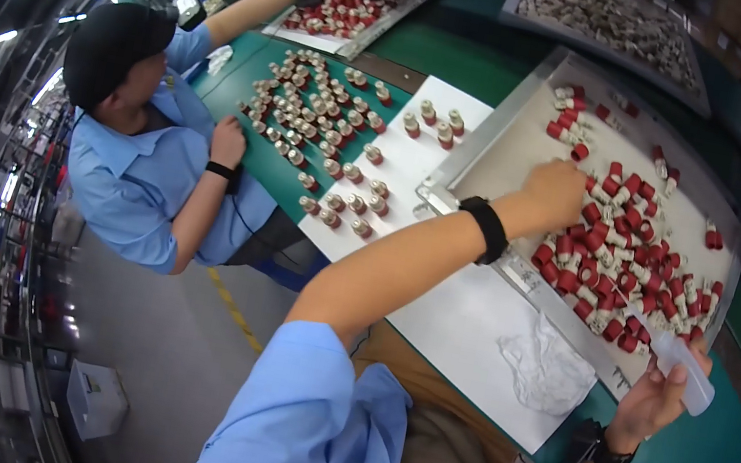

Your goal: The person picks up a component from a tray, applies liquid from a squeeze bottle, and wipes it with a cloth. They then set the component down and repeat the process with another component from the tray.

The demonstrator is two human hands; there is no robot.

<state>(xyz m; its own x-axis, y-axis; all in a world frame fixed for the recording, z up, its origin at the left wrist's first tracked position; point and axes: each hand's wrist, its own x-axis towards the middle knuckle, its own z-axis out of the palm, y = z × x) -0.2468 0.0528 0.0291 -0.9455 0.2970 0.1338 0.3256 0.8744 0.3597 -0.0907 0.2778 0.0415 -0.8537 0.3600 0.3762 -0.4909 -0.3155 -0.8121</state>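
My left hand [555, 197] reaches over a metal-framed tray [496, 140] with its fingers curled downward. Whatever is in those fingers, if anything, is hidden behind the hand. Close beside it lies a heap of small red-and-metal connector-like parts [626, 217]. At the tray's near right corner, my right hand [658, 401] is closed around a translucent squeeze bottle [688, 372]. The bottle's thin nozzle points up and left over the heap.
A white sheet [465, 313] carries a crumpled white cloth [548, 362] and several upright parts [356, 202]. More parts [303, 106] stand on the green tabletop. At left, a co-worker [150, 133] reaches into another tray [359, 41]. A further filled tray [614, 32] lies behind.
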